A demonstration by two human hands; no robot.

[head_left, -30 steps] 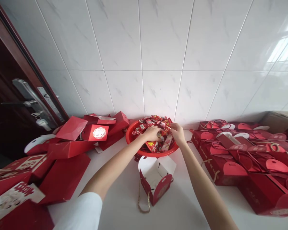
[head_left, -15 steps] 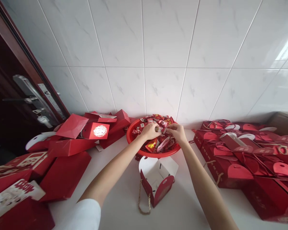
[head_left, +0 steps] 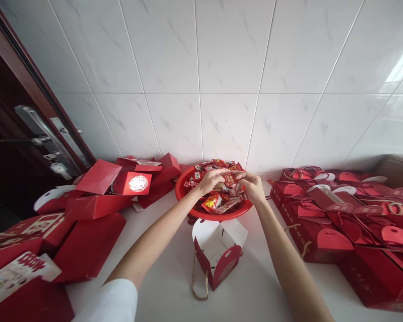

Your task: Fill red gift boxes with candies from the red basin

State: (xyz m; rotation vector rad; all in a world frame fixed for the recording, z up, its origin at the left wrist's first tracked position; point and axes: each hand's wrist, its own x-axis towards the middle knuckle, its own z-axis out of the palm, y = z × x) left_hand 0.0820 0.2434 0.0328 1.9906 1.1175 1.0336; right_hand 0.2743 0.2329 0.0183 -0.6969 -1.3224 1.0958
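Both my hands reach over a round red basin (head_left: 215,218) heaped with small wrapped sweets (head_left: 212,203), mostly in red and gold. My left hand (head_left: 212,180) is above the left part of the heap, fingers stretched to the right and thumb apart. From the right comes my right hand (head_left: 253,186), its fingers extended and slightly curled toward the left fingertips. A red patterned packet (head_left: 230,180) shows between the hands; whether either touches it I cannot tell. In front of the basin stands an open red gift box (head_left: 225,268) with a white inside and a rope handle (head_left: 199,298).
Folded red boxes (head_left: 94,241) lie piled at the left on the white table (head_left: 168,286). Rows of red gift boxes (head_left: 305,232) with handles fill the right side. Behind is a tiled wall (head_left: 228,125); a dark door (head_left: 6,134) is at far left.
My left hand no longer shows the small wrapped piece in its fingers, which are now straighter. Both hands have shifted slightly. A red packet has come into view between them.
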